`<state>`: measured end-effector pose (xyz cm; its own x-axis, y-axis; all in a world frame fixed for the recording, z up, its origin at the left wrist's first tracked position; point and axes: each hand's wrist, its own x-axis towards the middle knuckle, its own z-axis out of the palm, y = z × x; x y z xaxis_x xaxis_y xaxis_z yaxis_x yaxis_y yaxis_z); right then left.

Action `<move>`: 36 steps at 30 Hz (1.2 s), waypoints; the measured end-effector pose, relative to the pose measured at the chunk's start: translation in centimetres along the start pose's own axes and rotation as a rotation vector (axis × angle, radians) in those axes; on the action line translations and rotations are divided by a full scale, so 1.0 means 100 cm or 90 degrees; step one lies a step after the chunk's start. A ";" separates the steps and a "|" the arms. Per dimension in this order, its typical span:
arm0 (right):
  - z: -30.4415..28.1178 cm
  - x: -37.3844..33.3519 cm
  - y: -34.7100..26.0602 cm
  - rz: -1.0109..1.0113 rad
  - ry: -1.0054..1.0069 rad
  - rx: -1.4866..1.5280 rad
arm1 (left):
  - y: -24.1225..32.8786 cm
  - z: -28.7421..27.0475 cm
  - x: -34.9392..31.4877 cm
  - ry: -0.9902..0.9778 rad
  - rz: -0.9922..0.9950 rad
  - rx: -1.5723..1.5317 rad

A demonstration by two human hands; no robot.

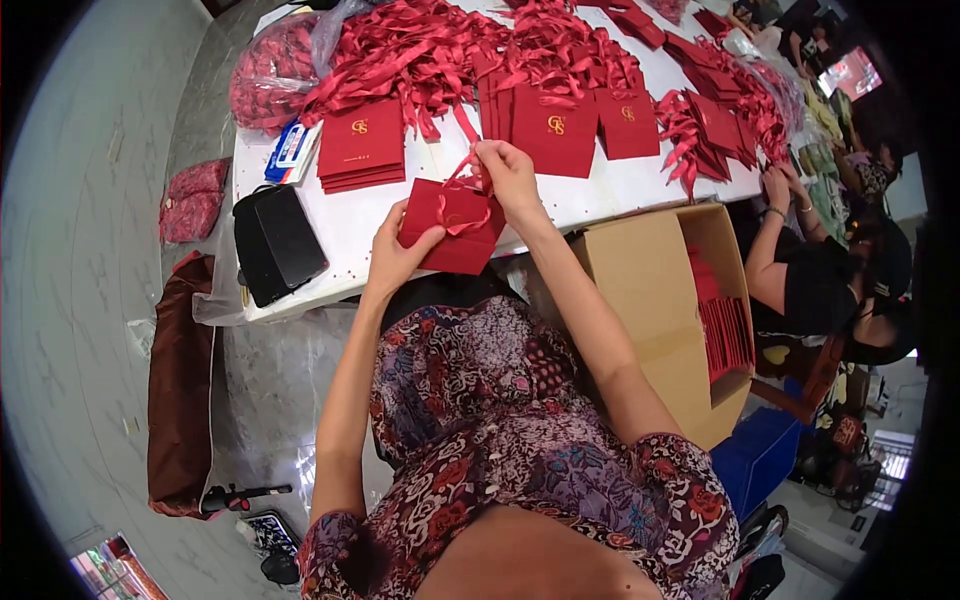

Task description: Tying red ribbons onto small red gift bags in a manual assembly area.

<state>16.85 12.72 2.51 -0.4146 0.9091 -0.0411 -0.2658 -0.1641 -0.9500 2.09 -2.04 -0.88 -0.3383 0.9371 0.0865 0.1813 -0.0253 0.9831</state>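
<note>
Holding the red bag: left hand nearly closed on its left side, thumb flat on the front face, other fingers mostly hidden behind
Pinching the ribbon: right hand, thumb and fingertips drawn together at the bag's top edge; where they meet is partly hidden
Place of the bag: tilted, before the torso at the near edge of the white table; whether it touches the table I cannot tell
Mark on the bag: faint, partly covered by the looped ribbon
Gold print: a monogram on the left stack of bags, with a smaller line beneath it; like monograms on the middle stack of bags and the right stack of bags
Blue-and-white packet: printed, beside the left stack
Ribbon heap: loose red loops across the far side, overhanging the stacks
Table's left end: black case near the corner, clear plastic bag with red contents behind
Cardboard box: open, against the near edge beside the right forearm, red bags inside stacked in a row; a blue bin just below it
Co-worker's hands: at the table's right end, near more ribboned bags
</note>
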 end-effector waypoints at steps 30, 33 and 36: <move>-0.025 -0.038 0.011 -0.131 -0.006 -0.147 | 0.038 0.044 0.011 0.153 0.048 -0.159; -0.058 -0.004 -0.006 -0.326 0.120 -0.263 | 0.032 0.048 0.021 0.098 0.067 -0.046; -0.093 0.011 -0.021 -0.329 0.217 -0.377 | 0.011 0.041 0.017 0.124 0.086 0.090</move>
<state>25.04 17.66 1.62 -0.0574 0.8956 0.4411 0.1885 0.4436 -0.8762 5.54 0.93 -0.33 -0.4717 0.8433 0.2578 0.3594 -0.0832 0.9295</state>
